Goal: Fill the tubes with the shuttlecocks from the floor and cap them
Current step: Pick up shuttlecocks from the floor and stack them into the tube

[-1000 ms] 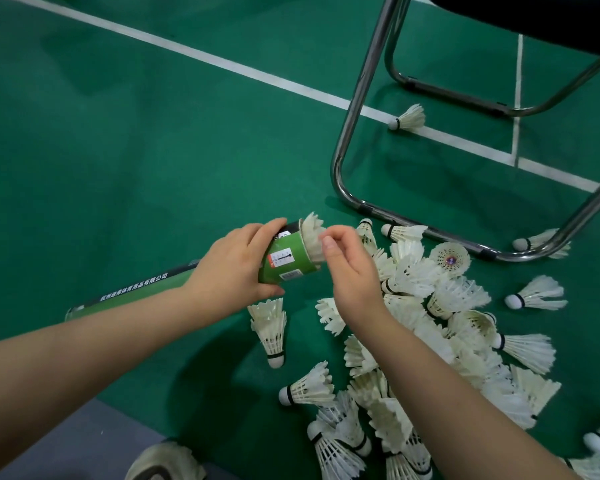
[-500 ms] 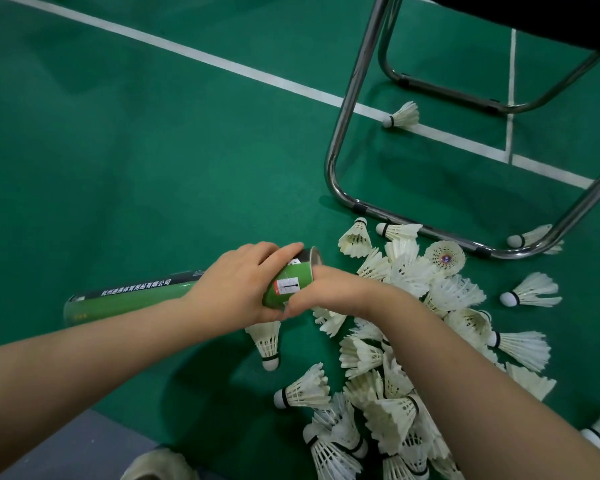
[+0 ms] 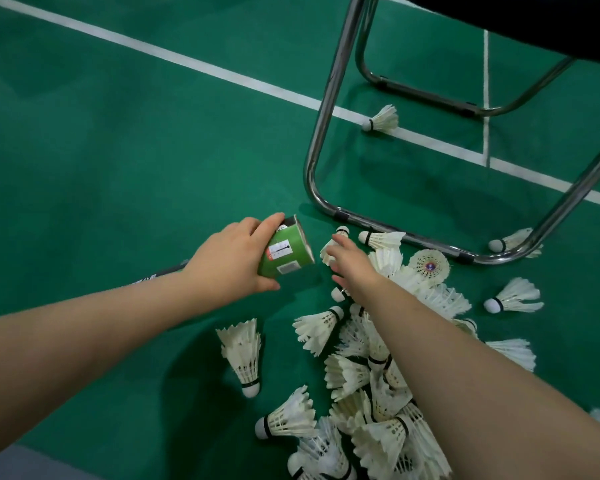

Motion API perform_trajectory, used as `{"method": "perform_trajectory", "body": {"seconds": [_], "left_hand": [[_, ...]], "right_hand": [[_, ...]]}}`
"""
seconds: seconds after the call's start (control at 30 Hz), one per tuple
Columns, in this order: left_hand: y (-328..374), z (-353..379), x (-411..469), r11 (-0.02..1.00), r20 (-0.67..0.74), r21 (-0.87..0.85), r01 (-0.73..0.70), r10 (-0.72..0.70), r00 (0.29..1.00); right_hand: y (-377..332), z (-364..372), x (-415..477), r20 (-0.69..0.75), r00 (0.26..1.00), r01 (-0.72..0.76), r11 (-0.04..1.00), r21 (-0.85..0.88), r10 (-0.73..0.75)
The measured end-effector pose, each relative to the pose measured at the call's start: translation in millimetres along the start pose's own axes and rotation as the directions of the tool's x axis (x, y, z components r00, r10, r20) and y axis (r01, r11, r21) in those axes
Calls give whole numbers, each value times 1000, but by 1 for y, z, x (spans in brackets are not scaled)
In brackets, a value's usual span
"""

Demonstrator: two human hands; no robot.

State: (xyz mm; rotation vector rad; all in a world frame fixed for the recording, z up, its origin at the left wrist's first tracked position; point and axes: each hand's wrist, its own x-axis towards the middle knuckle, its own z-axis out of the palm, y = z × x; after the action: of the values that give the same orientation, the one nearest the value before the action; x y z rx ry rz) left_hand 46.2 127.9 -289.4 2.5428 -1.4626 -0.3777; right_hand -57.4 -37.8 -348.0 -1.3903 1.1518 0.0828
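Note:
My left hand point(image 3: 231, 263) grips a green shuttlecock tube point(image 3: 284, 252) near its open end, which points right. The tube's far part is hidden behind my forearm. My right hand point(image 3: 352, 266) reaches into the pile of white feather shuttlecocks point(image 3: 378, 368) on the green floor, fingers spread over one shuttlecock point(image 3: 333, 244) just right of the tube's mouth. I cannot tell whether the fingers have closed on it. Loose shuttlecocks lie around, one point(image 3: 245, 355) below the tube.
A chrome chair frame point(image 3: 329, 133) stands right behind the pile, its lower bar close to my right hand. Single shuttlecocks lie by the white court line point(image 3: 383, 119), by the chair's foot point(image 3: 513, 239) and to the right point(image 3: 513, 296).
The shuttlecock that stuck out of the tube's mouth went inside. My right hand left the tube and moved right to the pile. The tube's open end lifted a little.

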Motion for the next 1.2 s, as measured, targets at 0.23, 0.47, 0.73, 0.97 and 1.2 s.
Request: {"method": "perform_trajectory", "body": {"seconds": [0.23, 0.47, 0.73, 0.97, 1.2], "left_hand": [[4, 6, 25, 1000, -9, 0, -17, 17, 1000], [3, 11, 22, 999, -18, -7, -33, 33, 999], [12, 6, -4, 998, -102, -33, -46, 42, 994], [22, -4, -25, 996, -160, -36, -79, 73, 984], [25, 0, -37, 988, -206, -4, -156, 152, 967]], "right_hand": [[-3, 7, 20, -11, 991, -123, 949, 290, 131], [-11, 9, 4, -265, 964, 70, 918, 389, 38], [-19, -16, -84, -283, 749, 638, 768, 60, -599], [-13, -9, -114, 16, 751, 659, 750, -47, -660], [-4, -1, -131, 213, 812, 521, 839, 156, -544]]}}
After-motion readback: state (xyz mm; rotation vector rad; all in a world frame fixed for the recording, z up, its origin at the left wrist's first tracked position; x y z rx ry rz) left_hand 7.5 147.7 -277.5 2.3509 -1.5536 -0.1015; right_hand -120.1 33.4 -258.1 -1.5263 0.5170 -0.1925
